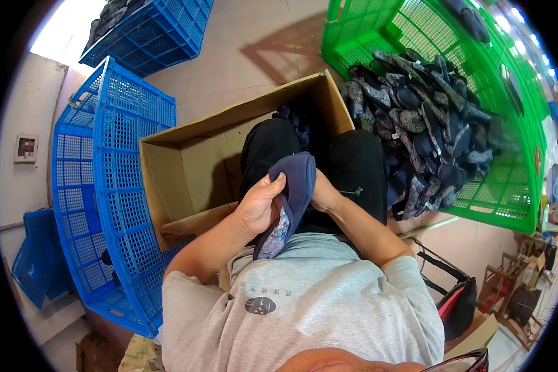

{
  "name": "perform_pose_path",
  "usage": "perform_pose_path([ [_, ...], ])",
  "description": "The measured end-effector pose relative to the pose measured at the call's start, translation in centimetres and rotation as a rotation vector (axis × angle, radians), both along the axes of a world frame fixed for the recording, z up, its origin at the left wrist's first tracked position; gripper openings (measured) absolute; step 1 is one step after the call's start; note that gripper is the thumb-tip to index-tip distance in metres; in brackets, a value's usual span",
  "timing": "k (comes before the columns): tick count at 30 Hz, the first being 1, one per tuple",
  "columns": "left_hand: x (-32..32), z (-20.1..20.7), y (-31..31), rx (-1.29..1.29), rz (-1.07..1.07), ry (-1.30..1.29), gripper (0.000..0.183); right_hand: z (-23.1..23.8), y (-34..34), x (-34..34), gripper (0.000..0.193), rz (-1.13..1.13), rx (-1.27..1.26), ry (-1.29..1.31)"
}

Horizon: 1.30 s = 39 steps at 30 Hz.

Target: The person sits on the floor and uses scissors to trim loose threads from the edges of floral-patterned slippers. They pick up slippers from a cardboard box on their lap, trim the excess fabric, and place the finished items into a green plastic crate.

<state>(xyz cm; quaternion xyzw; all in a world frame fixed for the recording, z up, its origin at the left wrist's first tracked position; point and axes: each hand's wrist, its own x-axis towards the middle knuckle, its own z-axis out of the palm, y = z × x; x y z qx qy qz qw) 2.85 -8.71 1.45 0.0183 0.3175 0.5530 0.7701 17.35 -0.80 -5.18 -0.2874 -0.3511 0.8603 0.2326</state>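
Over my lap I hold a soft navy cloth piece [296, 180] with a pale patterned side, shaped rather like a slipper. It stands tilted, and its lower patterned end hangs near my shirt. My left hand [257, 206] is closed on its left edge, thumb pressed on the navy face. At the opposite edge my right hand [324, 191] grips it too, with the fingertips partly hidden behind the cloth. To the right, a heap of similar dark and patterned cloth pieces [421, 124] lies in a green plastic crate [502, 208].
An open cardboard box [195, 177] sits around my knees, with some dark patterned pieces [294, 121] inside at its far side. Blue plastic crates [130, 142] stand on the left, another blue crate [167, 34] farther back. A black and red bag [457, 307] is at lower right.
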Motion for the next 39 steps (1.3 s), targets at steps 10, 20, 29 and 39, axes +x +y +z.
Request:
perform_pose_path([
  [10,1.5,-1.9,0.7,0.157,0.451,0.782,0.019,-0.5,-2.5,2.0,0.029,-0.016,-0.139,0.195],
  [20,1.1,-8.1,2.4,0.100,0.458,1.240,0.031,-1.0,-1.4,2.9,0.033,0.088,-0.096,-0.040],
  [29,1.4,-2.7,0.4,0.276,0.351,1.396,0.022,-2.2,-4.1,3.2,0.029,-0.242,0.449,-0.411],
  [39,-4.6,-4.3,-0.8,0.219,0.004,1.291,0.024,-2.6,-4.3,2.9,0.027,-0.222,0.757,-0.530],
])
